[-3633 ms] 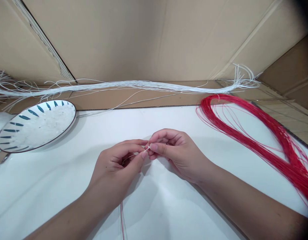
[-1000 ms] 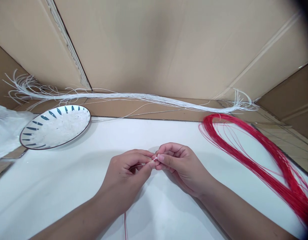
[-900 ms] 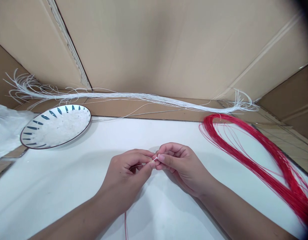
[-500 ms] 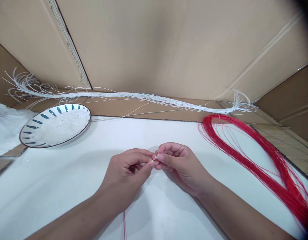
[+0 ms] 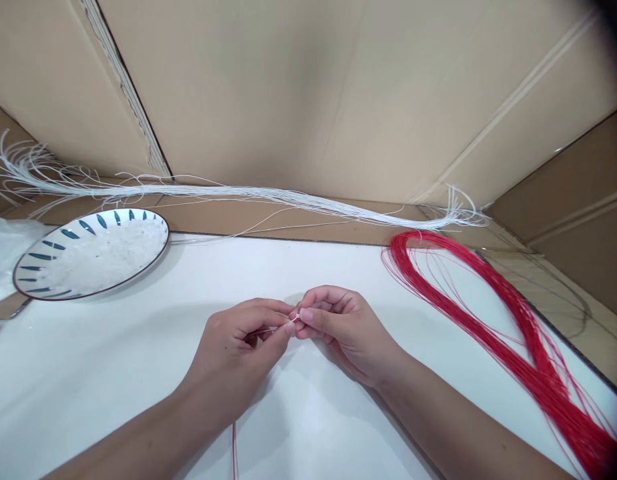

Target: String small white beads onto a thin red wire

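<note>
My left hand pinches a thin white cord between thumb and forefinger, just above the white table. Its fingertips meet those of my right hand, which is closed on the cord's end, where a tiny white knot or bead shows at the thumb tip. I cannot tell which of the two it is. A loose stretch of white cord runs back into my left palm. Below my left wrist, a red strand beside a pale one trails toward the near edge. The fingertips hide part of the cord.
A long bundle of white cords lies along the cardboard at the back. At right rests a looped hank of red cord. An oval plate with white bits stands at left, beside a clear plastic bag. Cardboard walls rise behind.
The whole scene has shifted left in the picture as my view turned slightly right. Both hands keep the same pinch on the cord, with hardly any movement of the fingers.
</note>
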Available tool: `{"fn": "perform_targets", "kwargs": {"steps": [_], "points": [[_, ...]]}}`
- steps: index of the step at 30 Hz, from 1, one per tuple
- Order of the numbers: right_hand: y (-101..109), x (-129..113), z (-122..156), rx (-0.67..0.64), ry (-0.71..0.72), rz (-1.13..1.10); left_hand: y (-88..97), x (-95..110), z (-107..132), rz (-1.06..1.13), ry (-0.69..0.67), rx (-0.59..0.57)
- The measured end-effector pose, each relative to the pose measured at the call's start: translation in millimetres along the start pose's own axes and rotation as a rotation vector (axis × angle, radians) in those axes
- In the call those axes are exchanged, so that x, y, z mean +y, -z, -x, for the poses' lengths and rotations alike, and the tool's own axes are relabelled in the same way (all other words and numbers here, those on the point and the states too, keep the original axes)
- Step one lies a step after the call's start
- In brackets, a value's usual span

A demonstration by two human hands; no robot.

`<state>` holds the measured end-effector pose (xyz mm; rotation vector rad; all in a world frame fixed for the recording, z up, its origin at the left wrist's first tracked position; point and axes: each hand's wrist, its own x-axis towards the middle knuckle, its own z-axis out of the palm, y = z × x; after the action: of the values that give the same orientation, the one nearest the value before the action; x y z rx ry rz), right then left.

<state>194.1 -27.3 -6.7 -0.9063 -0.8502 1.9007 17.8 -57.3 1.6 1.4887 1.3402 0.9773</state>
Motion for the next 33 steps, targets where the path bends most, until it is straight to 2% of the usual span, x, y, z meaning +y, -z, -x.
{"fn": "perform_targets", "kwargs": {"steps": [9, 13, 20, 25, 29, 33], "points": [[-1.5, 6.2, -1.1, 0.043, 0.129, 0.078, -0.2, 0.8, -2.5, -0.086, 0.017, 0.015], [-1.6, 7.1, -1.6, 0.045, 0.141, 0.098, 0.0, 1.7, -1.8, -0.097, 0.008, 0.017], [-2.5, 6.4, -1.1, 0.061, 0.157, 0.136, 0.9, 1.8, 0.5, -0.070, 0.110, -0.031], [-6.9, 5.3, 0.7, 0.106, 0.163, 0.124, 0.1, 3.3, 0.5, -0.041, 0.117, -0.051], [-8.4, 7.1, 1.8, 0.111, 0.176, 0.134, -2.5, 9.3, 2.8, 0.037, 0.161, 0.006], [-8.0, 9.4, 1.7, 0.133, 0.192, 0.158, -4.0, 12.5, 3.6, 0.057, 0.149, 0.045]]}}
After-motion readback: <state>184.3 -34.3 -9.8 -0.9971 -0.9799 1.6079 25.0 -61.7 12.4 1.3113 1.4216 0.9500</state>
